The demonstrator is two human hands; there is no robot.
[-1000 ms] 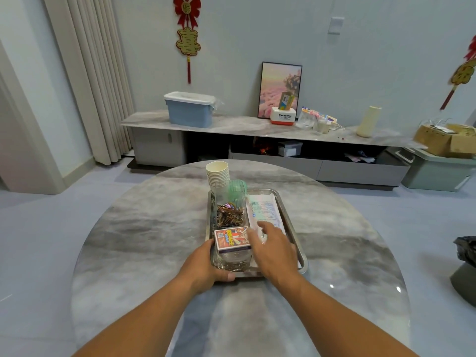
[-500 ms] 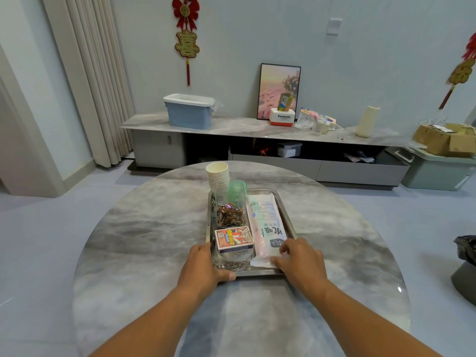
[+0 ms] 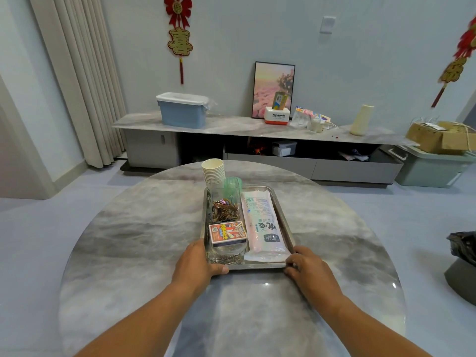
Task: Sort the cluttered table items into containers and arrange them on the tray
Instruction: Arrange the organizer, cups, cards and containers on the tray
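Left hand (image 3: 198, 264) and right hand (image 3: 306, 269) now clamped on the near corners of the rectangular steel tray (image 3: 283, 215), the right shifted there off the long pale plastic packet (image 3: 262, 228). Sorting seemingly complete. Tray and packet lengthwise away across the round grey marble worktop (image 3: 128, 228).

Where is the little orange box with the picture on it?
In the head view, the small orange cardboard box lies on top of a clear plastic container at the near left of the metal tray, left of the long white packet.
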